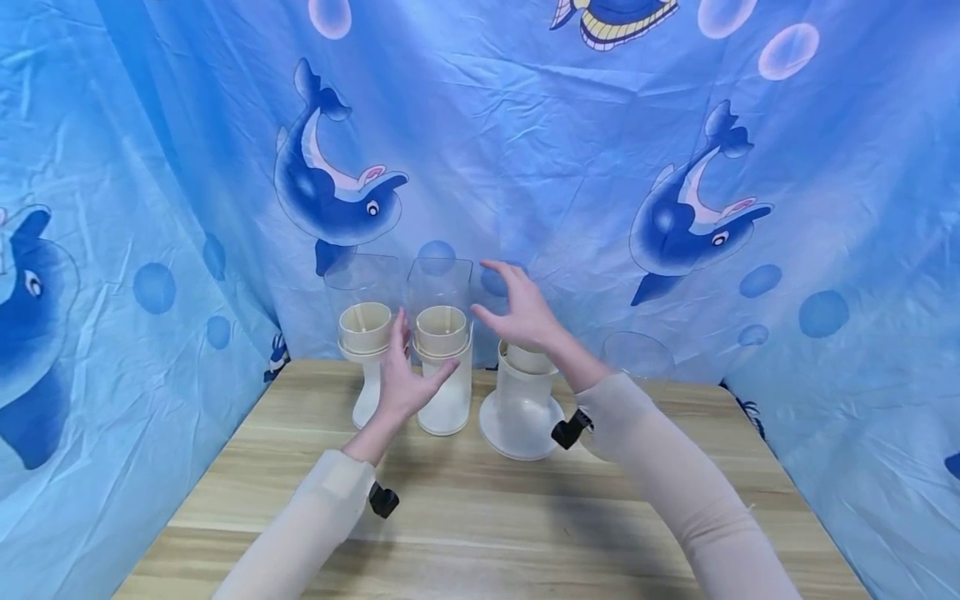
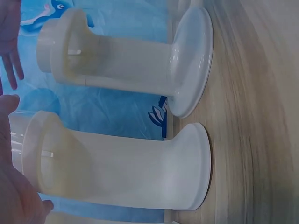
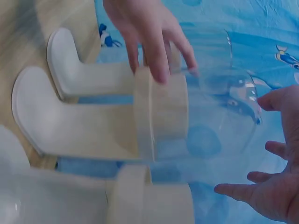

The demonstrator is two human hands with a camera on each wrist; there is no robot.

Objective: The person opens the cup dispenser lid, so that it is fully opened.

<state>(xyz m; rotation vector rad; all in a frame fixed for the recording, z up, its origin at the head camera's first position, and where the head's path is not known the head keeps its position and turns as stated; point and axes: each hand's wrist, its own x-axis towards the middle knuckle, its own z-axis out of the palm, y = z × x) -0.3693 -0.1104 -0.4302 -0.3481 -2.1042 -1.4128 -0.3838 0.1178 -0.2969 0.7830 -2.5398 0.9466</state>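
Observation:
In the head view my left hand [image 1: 405, 383] is at the left side of the middle white stand [image 1: 444, 400], fingers spread. In the right wrist view its fingertips [image 3: 161, 74] overlap the cream collar [image 3: 168, 112] of that stand. A clear container [image 1: 440, 283] rises out of the collar. My right hand [image 1: 522, 312] is raised at the container's right side, thumb and fingers apart, holding nothing. In the right wrist view a fingertip is right by the container's far rim. Left of these is a similar white stand [image 1: 367, 392] with its own clear container [image 1: 363, 279].
To the right is another white stand [image 1: 517, 417] with a round base and cream collar, partly behind my right hand. A clear round container [image 1: 637, 354] is farther right, partly hidden by my right sleeve [image 1: 667, 475]. A blue dolphin-print cloth [image 1: 525, 167] hangs behind the wooden table [image 1: 480, 533].

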